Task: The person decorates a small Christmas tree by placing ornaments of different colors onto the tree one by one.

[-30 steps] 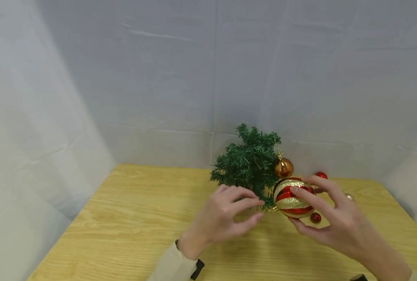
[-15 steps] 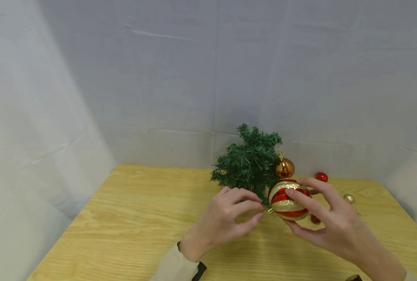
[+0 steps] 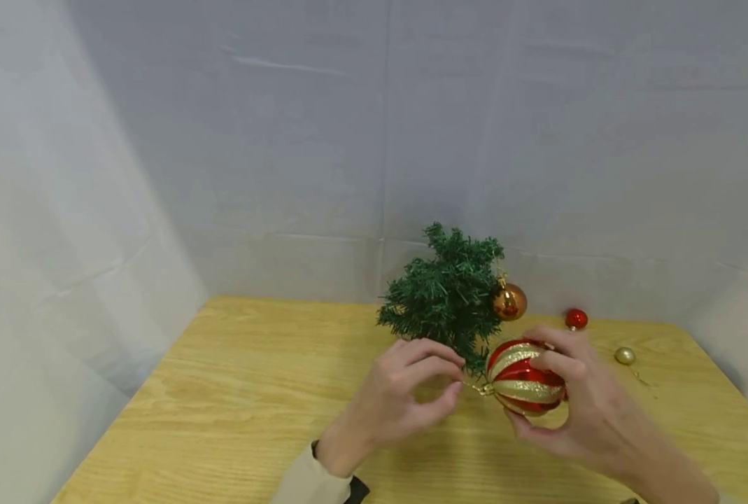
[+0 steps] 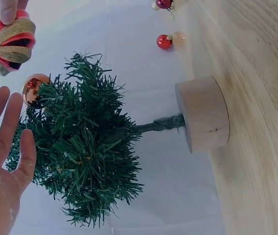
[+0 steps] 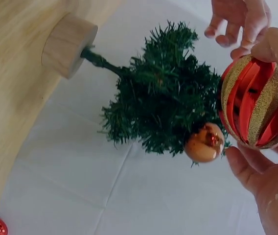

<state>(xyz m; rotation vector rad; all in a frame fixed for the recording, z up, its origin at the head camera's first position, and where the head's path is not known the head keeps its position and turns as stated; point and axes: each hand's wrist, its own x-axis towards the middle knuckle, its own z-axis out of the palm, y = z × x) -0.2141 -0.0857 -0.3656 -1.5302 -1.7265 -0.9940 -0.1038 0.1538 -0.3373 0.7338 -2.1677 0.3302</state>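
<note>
My right hand (image 3: 600,413) grips a large red-and-gold striped Christmas bauble (image 3: 521,381), fingers over its top and thumb beneath. The bauble lies on its side in the air, its gold cap facing left. From the cap a thin gold hanging loop (image 3: 476,388) runs to my left hand (image 3: 401,392), whose thumb and index fingertip pinch its end. Just behind the hands stands a small green artificial Christmas tree (image 3: 439,294). A shiny orange bauble (image 3: 509,302) hangs from its right side. In the left wrist view the tree's round wooden base (image 4: 205,115) shows on the table.
At the table's back right lies a small red bauble (image 3: 576,319). A small gold bauble (image 3: 625,355) with a loose string lies nearer, right of my right hand. The wooden table (image 3: 222,392) meets a pale sheet (image 3: 285,140) behind the tree.
The striped bauble has turned and come slightly lower, with its cap towards my left hand. My left fingertips have closed on the gold loop and drawn it out leftward. The tree stays put.
</note>
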